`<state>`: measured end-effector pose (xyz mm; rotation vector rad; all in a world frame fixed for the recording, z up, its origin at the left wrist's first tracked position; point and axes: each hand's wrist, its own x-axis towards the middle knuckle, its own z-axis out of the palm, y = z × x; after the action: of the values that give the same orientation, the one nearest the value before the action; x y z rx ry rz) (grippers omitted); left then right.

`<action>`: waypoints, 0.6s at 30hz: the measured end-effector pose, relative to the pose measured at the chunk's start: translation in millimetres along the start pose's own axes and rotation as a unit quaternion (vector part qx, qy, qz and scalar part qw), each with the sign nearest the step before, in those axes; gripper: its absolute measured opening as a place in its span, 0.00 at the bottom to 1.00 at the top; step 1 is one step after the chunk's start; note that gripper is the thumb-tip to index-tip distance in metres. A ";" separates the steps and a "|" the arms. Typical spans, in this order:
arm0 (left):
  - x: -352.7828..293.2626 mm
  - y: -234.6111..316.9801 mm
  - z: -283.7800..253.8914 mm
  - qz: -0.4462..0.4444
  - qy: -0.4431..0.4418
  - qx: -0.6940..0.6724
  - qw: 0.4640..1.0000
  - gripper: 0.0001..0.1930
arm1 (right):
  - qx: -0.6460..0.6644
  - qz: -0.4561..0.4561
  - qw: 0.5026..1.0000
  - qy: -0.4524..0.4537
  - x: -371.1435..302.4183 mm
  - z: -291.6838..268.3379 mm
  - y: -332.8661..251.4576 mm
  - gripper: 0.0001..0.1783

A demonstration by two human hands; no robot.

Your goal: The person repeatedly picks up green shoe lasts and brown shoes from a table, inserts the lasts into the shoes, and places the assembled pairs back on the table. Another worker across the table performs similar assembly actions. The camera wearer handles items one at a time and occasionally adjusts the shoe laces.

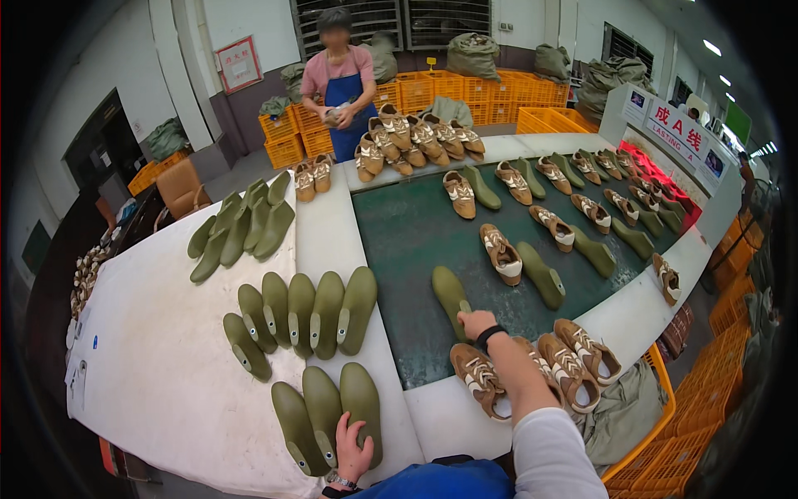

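My right hand (pixel 477 323) is closed around the heel end of a green shoe last (pixel 449 287), which lies on the dark green conveyor belt (pixel 399 241) near its left edge. At the near edge of the white table, my left hand (pixel 354 449) lies over the heel of the rightmost last (pixel 360 399) in a row of three, thumb and forefinger apart. The other two lasts (pixel 319 403) (pixel 295 420) stand just left of it. Beside my right forearm, several brown sneakers with white stripes (pixel 478 374) sit on the belt's white near border.
More green lasts stand on the white table (pixel 166 366) in a middle row (pixel 301 312) and a far group (pixel 241 224). Sneakers and lasts (pixel 540 274) alternate along the belt. Across the table, a person in a blue apron (pixel 345 108) holds something. Orange crates (pixel 665 449) stand at my right.
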<state>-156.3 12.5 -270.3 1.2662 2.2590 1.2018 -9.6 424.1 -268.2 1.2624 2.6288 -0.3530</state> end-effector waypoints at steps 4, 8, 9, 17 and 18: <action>0.6 0.8 -0.8 0.006 0.000 0.012 1.000 0.19 | 0.022 -0.012 0.999 0.047 10.4 31.7 9.2 0.10; 0.9 1.4 -0.6 -0.015 -0.001 -0.035 0.999 0.19 | 0.040 -0.017 0.999 0.031 -1.0 27.5 16.1 0.14; 1.5 1.4 -0.8 -0.001 0.001 -0.019 1.000 0.19 | 0.047 -0.021 0.998 0.043 -8.6 23.4 15.7 0.16; -0.7 -6.3 0.3 0.025 0.013 0.000 1.000 0.20 | 0.047 -0.093 0.994 -0.025 -147.4 5.1 -0.9 0.31; -0.4 -8.6 0.9 0.030 0.013 -0.001 0.999 0.20 | 0.029 -0.057 0.997 -0.033 -165.9 11.6 -7.6 0.37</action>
<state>-160.4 10.3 -277.6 1.3337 2.2511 1.2482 87.2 293.8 -231.3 1.1012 2.6581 -0.4842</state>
